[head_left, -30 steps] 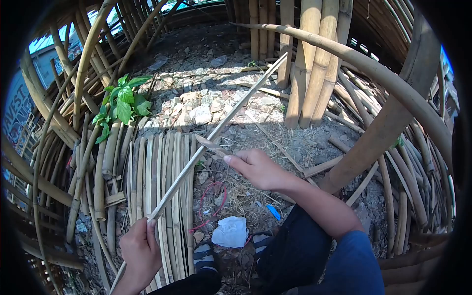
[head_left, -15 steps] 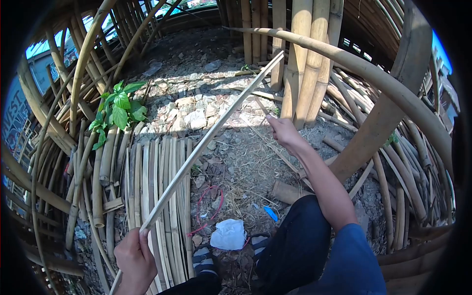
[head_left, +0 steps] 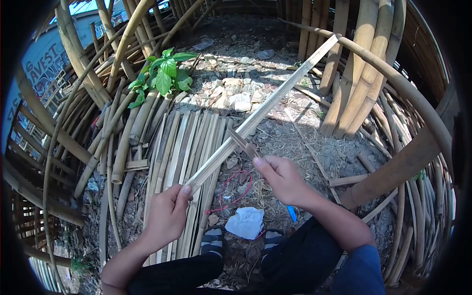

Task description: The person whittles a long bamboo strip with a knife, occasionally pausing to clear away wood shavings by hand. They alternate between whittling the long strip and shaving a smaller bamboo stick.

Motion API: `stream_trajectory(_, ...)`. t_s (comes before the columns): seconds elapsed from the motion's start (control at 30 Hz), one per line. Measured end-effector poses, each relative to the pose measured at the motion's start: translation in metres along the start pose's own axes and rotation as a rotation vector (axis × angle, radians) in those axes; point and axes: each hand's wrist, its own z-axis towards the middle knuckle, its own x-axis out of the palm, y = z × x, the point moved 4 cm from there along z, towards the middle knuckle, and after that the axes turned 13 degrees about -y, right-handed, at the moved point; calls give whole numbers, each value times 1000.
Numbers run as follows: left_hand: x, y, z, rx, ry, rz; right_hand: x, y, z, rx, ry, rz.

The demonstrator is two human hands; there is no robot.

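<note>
My left hand (head_left: 169, 211) is closed round the lower end of a long, pale bamboo strip (head_left: 275, 98), thumb on top. The strip slants up and away to the right, its far end overlapping a curved bamboo pole (head_left: 373, 61) in this view. My right hand (head_left: 282, 179) grips a knife (head_left: 241, 141) with a dull brownish blade, which crosses the strip a little beyond my left hand. Its handle is mostly hidden in my fingers. Under the strip lies a row of split bamboo slats (head_left: 182, 142), side by side on the ground.
Thick bamboo posts (head_left: 366, 73) stand at the back right. Bamboo poles (head_left: 132, 125) and a leafy green plant (head_left: 164, 76) are at left. Between my feet lie a crumpled white plastic bag (head_left: 245, 222), a pink cord (head_left: 250, 184) and a small blue object (head_left: 292, 213).
The knife has come down and toward me, now crossing the strip near my left hand. My left hand appears higher and further right; the view has turned left.
</note>
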Motion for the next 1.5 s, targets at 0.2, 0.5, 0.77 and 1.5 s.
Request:
stream_trajectory(0.2,11,0,0,-7,70,-62,51,29,-28,-104,226,-173)
stream_trajectory(0.5,6,-7,-3,20,74,-35,42,29,-18,-179,179,-315)
stream_trajectory(0.77,1,-1,-3,23,23,31,6,-2,7,4,-82,-182)
stream_trajectory(1.5,8,-2,-8,20,68,71,-18,-14,30,56,-142,-264)
